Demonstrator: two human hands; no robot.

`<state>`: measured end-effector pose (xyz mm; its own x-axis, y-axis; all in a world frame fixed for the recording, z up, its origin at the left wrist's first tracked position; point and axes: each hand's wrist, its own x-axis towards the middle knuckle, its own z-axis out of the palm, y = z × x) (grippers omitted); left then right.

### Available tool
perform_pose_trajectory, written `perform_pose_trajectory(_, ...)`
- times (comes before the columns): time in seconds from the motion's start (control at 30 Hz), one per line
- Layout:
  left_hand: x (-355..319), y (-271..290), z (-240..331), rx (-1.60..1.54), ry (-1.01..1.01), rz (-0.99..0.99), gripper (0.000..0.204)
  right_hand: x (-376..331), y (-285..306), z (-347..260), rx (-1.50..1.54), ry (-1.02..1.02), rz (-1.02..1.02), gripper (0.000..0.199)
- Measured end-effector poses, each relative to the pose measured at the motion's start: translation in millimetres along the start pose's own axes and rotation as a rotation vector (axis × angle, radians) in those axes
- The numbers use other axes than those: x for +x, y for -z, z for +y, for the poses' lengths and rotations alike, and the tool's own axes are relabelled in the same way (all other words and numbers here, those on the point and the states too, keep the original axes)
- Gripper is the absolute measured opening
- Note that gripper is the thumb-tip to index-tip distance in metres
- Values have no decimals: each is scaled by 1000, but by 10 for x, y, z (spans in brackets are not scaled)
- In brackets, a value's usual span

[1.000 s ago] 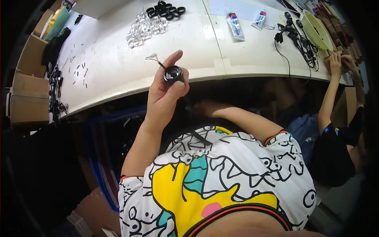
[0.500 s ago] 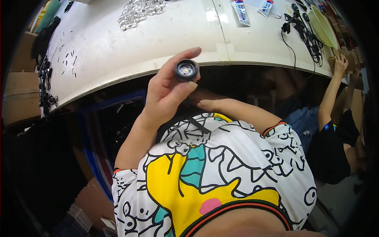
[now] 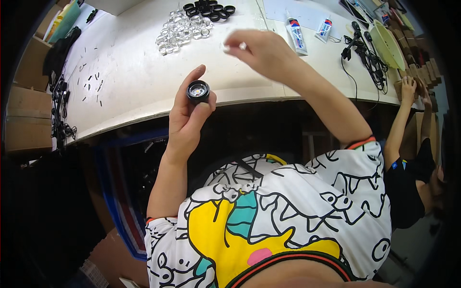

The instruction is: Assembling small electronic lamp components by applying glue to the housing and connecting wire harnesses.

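Note:
My left hand (image 3: 185,113) is closed around a black flashlight (image 3: 198,91), held upright in front of the table edge. Its round end faces up, with a small yellowish spot inside a shiny ring. Over the table, my right hand (image 3: 264,52) is curled in a pinch, slightly blurred. Something small and pale shows at its fingertips, too unclear to name. Beyond the hands lies a pile of clear round lenses (image 3: 180,32), with several black rings (image 3: 211,9) behind it.
Two glue tubes (image 3: 297,37) lie right of my right hand, near a tangle of black cables (image 3: 367,57) and a pale green basin (image 3: 388,45). Small black pieces (image 3: 93,86) are scattered at left. At far right, another person's hand (image 3: 408,87) touches cardboard.
My right hand has risen from below the table edge to over the table, near the lenses. My left hand, with the flashlight, has shifted left. The view now takes in the black rings.

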<state>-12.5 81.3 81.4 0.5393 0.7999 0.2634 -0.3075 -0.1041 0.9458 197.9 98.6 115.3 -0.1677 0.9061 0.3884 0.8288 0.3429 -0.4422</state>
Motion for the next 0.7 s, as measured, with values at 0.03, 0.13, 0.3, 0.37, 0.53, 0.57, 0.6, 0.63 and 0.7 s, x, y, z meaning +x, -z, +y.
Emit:
perform_pose_trajectory(0.03, 15, 5, 14, -117, 6, -49, 53, 127, -41, 105, -40, -43, 20, 20)
perform_pose_trajectory(0.13, -8, 46, 14, -195, 21, -83, 55, 454, -322, 327, -220, -52, 115, 22)
perform_pose_trajectory(0.3, -115, 71, 59, -164, -15, -51, 62, 655, -519, 360, -279, -113, -41, 21)
perform_pose_trajectory(0.37, -138, 137, 26, -169, -13, -66, 63, 668, -534, 387, -255, -142, -134, 20)
perform_pose_trajectory(0.53, -127, 149, -18, -167, 23, -33, 65, 588, -566, 391, -228, -42, -5, 18)
perform_pose_trajectory(0.57, -125, 143, -25, -182, 25, -36, 66, 589, -582, 404, -230, -42, -7, 18)
perform_pose_trajectory(0.6, -127, 133, -29, -197, 29, -39, 66, 594, -608, 430, -270, -13, 15, 18)
perform_pose_trajectory(0.63, -125, 119, -32, -199, 29, -38, 66, 602, -622, 455, -309, 15, 37, 18)
perform_pose_trajectory(0.7, -122, 101, -29, -242, 4, -49, 54, 643, -616, 498, -329, 33, 61, 19)
